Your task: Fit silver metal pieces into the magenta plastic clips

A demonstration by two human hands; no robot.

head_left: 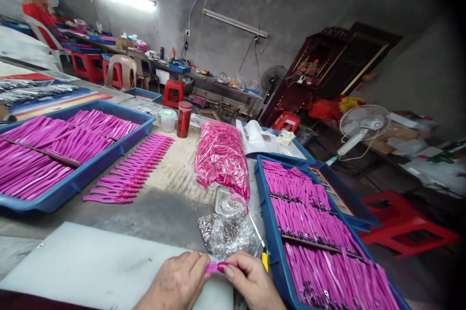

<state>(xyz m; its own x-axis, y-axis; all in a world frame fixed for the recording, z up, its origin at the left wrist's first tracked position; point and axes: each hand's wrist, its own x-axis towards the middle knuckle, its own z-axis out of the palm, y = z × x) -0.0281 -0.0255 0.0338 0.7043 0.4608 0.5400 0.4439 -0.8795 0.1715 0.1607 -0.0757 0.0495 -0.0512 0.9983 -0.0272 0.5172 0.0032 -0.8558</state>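
Note:
My left hand (178, 282) and my right hand (251, 281) meet at the near edge of the table over a white board (91, 266). Both pinch one small pink plastic piece (215, 267) between their fingertips, one at each end. Just beyond them lies a clear bag of small metal parts (227, 232) and a yellow-handled tool (262, 249). A big bag of pink pieces (222, 157) lies further back. A row of pink pieces (133, 171) is laid out on the table to the left.
Blue trays full of pink pieces stand left (73, 181) and right (271, 232). A red canister (184, 119) and a plastic cup (168, 120) stand at the back. A white fan (362, 125) and red stool (404, 225) stand right. A person in red (38, 11) sits far left.

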